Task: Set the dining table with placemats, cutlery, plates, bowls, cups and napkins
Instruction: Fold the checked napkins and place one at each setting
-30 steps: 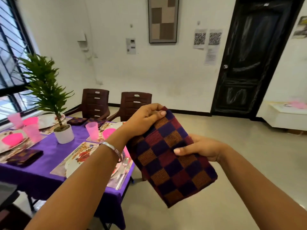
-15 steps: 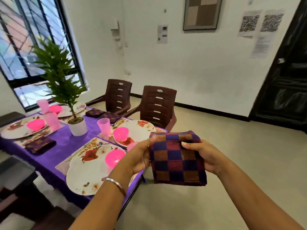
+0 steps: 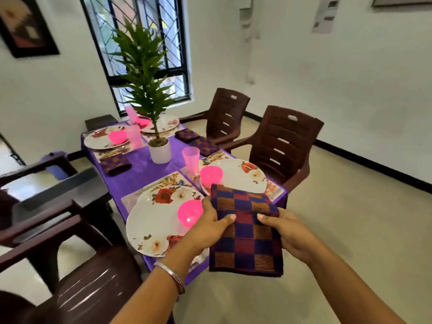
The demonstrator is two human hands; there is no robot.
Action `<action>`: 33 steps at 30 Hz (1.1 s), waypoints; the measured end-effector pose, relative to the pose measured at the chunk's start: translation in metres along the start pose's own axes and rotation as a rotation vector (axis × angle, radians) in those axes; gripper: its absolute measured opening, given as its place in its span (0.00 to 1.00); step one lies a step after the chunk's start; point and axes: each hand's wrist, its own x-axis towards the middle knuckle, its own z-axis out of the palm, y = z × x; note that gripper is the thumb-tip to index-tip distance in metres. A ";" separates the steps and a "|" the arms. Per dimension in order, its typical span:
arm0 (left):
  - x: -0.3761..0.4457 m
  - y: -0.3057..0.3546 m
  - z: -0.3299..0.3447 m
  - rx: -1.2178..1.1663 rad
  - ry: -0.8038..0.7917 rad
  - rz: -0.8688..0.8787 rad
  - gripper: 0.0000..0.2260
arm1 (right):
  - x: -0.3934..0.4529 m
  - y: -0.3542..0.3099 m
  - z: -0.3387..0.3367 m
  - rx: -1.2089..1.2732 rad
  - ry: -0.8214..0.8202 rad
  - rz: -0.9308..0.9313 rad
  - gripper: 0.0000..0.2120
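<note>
Your left hand and your right hand both grasp the folded checked napkin, thumbs pinched on its upper face, fingers curled under its side edges. The napkin hangs flat in the air over the near right corner of the purple table, its far edge overlapping the view of the right-hand plate. A metal bangle sits on your left wrist. Just left of the napkin, the near floral plate lies on a floral placemat and carries a pink bowl at its right rim. Beyond the napkin, a second floral plate carries another pink bowl, with a pink cup standing just beside it toward the table's middle. A potted plant in a white pot stands at the table's centre. Left of the pot a folded napkin lies on the cloth; right of the pot two more folded napkins lie at the table's edge. At the table's far end, two further plates hold pink bowls and cups; detail there is blurred. Two brown chairs stand along the table's right side, and another chair is at its near left corner.
</note>
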 end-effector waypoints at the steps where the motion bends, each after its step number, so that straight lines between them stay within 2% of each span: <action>1: 0.007 0.002 -0.006 -0.042 0.036 0.023 0.29 | 0.011 -0.007 0.001 -0.004 -0.014 -0.007 0.11; 5: 0.037 0.016 -0.038 -0.184 0.147 0.091 0.31 | 0.051 -0.038 0.011 -0.007 0.003 -0.096 0.11; 8: 0.057 0.029 -0.064 -0.273 0.170 0.126 0.32 | 0.080 -0.061 0.024 -0.028 -0.034 -0.150 0.10; 10: 0.066 0.039 -0.082 -0.339 0.153 0.131 0.26 | 0.101 -0.076 0.033 -0.041 -0.086 -0.164 0.12; 12: 0.073 0.050 -0.099 -0.402 0.112 0.084 0.18 | 0.120 -0.089 0.041 -0.066 -0.133 -0.174 0.16; 14: 0.084 0.057 -0.116 -0.471 0.047 -0.005 0.19 | 0.137 -0.099 0.049 -0.066 -0.167 -0.186 0.18; 18: 0.102 0.058 -0.138 -0.500 0.025 -0.104 0.23 | 0.165 -0.102 0.062 -0.005 -0.196 -0.160 0.14; 22: 0.111 0.062 -0.152 -0.460 0.052 -0.134 0.17 | 0.187 -0.098 0.075 0.009 -0.240 -0.067 0.11; 25: 0.120 0.076 -0.165 -0.314 0.095 -0.072 0.11 | 0.203 -0.107 0.085 -0.036 -0.249 -0.083 0.14; 27: 0.121 0.088 -0.172 -0.225 0.136 -0.001 0.13 | 0.211 -0.119 0.089 -0.054 -0.251 -0.161 0.16; 30: 0.122 0.106 -0.180 -0.235 0.229 0.246 0.17 | 0.213 -0.143 0.092 0.026 -0.277 -0.391 0.17; 33: 0.122 0.121 -0.185 -0.284 0.273 0.464 0.16 | 0.211 -0.166 0.091 0.052 -0.332 -0.552 0.10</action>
